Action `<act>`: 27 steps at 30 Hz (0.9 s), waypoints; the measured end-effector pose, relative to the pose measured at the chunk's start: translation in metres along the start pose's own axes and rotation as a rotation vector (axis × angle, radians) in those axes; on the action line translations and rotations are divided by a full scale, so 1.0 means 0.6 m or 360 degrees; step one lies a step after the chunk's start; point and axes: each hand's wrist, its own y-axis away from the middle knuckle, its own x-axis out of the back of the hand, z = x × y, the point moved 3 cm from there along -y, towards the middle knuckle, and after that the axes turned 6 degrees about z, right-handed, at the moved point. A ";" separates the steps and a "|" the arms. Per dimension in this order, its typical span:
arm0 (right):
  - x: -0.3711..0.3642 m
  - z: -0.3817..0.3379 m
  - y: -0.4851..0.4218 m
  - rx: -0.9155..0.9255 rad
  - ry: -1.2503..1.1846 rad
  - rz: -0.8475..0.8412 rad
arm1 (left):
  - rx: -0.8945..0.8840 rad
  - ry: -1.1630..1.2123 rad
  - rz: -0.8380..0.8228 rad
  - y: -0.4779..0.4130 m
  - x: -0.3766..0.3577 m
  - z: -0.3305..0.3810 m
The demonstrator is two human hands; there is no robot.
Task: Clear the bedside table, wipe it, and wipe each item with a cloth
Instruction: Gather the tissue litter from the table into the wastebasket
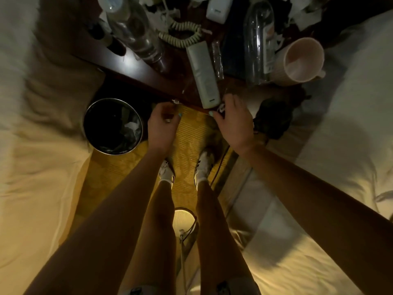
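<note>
The dark wooden bedside table (136, 69) is crowded: a white remote (204, 75) lies over its front edge, with clear plastic bottles (258, 39) (134, 30), a pink jug (302, 60), a coiled phone cord (180, 34), a white box (219, 9) and crumpled paper behind. My left hand (162, 124) hovers at the table's front edge, its fingers curled round a small shiny thing. My right hand (234, 120) grips a small dark, white-marked object next to the remote's near end. A dark cloth (272, 118) lies just right of that hand.
A round metal waste bin (112, 126) with rubbish stands on the floor left of my hands. Beds with pale sheets (32, 145) (340, 145) flank the narrow yellow carpet strip (191, 133) where I stand. A lit lamp (184, 218) sits on the floor behind my feet.
</note>
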 end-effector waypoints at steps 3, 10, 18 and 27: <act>0.001 0.000 0.009 0.0115 -0.0044 -0.0044 | -0.0058 0.0007 0.0013 -0.004 0.002 0.009; 0.038 0.003 0.008 -0.0103 -0.0234 -0.0111 | -0.0193 0.0014 -0.0047 -0.031 0.000 0.048; 0.099 -0.031 -0.069 -0.0207 -0.0488 0.0034 | -0.0484 -0.0040 -0.0212 -0.071 -0.013 0.137; 0.066 -0.030 -0.162 -0.0156 -0.0544 -0.0338 | -0.0676 -0.0518 -0.0077 -0.171 -0.067 0.203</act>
